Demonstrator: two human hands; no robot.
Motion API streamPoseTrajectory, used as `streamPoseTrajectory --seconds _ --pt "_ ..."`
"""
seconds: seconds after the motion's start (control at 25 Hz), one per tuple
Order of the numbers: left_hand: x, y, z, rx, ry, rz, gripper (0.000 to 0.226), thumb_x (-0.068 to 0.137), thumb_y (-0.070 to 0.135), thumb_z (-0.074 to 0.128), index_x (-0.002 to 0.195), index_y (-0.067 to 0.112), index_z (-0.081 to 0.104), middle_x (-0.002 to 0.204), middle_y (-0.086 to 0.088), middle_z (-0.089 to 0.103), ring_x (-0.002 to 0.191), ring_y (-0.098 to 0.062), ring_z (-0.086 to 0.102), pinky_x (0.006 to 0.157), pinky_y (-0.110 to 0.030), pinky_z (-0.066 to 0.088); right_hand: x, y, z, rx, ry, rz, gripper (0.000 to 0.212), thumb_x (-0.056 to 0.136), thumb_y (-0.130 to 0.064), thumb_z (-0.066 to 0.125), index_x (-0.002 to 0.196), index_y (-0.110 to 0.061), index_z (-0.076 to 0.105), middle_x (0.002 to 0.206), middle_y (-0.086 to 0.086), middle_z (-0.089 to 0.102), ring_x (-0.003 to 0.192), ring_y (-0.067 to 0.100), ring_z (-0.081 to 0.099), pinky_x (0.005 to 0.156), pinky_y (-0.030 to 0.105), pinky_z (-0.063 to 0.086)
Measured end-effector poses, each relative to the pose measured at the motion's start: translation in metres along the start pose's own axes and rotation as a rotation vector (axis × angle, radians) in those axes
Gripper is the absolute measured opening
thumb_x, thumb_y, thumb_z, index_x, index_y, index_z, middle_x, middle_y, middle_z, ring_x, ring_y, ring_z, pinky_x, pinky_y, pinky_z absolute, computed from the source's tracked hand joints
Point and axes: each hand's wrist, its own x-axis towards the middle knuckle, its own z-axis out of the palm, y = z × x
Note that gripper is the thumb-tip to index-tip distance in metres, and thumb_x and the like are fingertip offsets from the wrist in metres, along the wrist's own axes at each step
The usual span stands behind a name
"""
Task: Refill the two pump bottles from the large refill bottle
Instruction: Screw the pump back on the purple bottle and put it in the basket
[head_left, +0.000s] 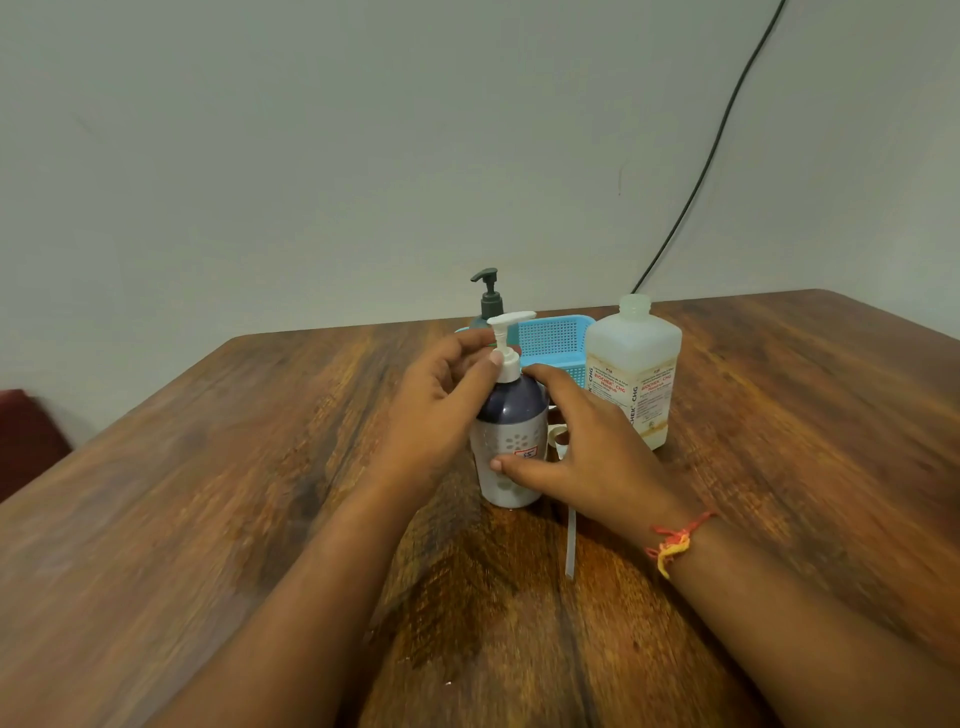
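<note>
Dark wooden desk, pale wall behind. I'm gripping the purple pump bottle mid-desk: left hand pinching its collar, right hand wrapping the body. Refill bottle, uncapped near the far edge, reads "BIOCHEK CHG".

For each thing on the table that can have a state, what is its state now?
Purple pump bottle: upright, white pump head in place, held by both hands.
Left hand: fingers on the pump collar.
Right hand: around the bottle's body.
Large refill bottle: upright, uncapped, almost empty.
Dark pump bottle: upright, pump on, behind.
Blue basket: upright; contents not visible.
</note>
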Motion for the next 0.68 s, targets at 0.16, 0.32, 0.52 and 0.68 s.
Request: streamPoseTrajectory --seconds 0.16,0.32,0.52,0.68 --pt "0.002 -0.006 0.002 0.096 0.028 0.048 0.052 0.088 0.03 0.075 0.136 0.025 0.055 0.115 0.009 0.07 0.112 -0.01 0.068 0.09 -0.032 0.059 0.0 0.001 0.001 -0.001 0.006 0.002 0.09 0.073 -0.061 0.077 0.148 -0.035 0.035 0.144 -0.013 0.05 0.125 0.004 0.051 0.095 0.025 0.053" --pt "0.005 -0.008 -0.004 0.033 0.005 0.004 0.054 0.097 0.014 0.066 0.147 0.021 0.048 0.112 0.005 0.076 0.111 -0.012 0.07 0.097 -0.036 0.057 0.0 0.0 -0.001 0.012 0.024 -0.003 0.087 0.073 -0.057 0.081 0.146 -0.033 0.039 0.136 -0.016 0.055 0.116 -0.002 0.053 0.085 0.007 0.044" --pt "0.002 -0.001 0.0 0.013 -0.109 -0.051 0.027 0.106 0.015 0.048 0.125 0.029 0.061 0.123 0.006 0.074 0.117 -0.01 0.068 0.084 -0.019 0.057 -0.001 -0.001 -0.001 0.04 -0.002 -0.002 0.085 0.075 -0.054 0.08 0.146 -0.036 0.037 0.135 -0.017 0.053 0.114 -0.004 0.051 0.085 0.007 0.042" --pt "0.003 -0.006 0.007 0.098 -0.076 -0.008 0.041 0.095 0.025 0.07 0.132 0.024 0.054 0.124 0.008 0.069 0.117 -0.011 0.067 0.095 -0.038 0.059 -0.001 -0.002 -0.001 0.043 0.001 0.0 0.079 0.076 -0.05 0.081 0.141 -0.041 0.038 0.128 -0.019 0.054 0.11 -0.001 0.057 0.083 0.016 0.052"
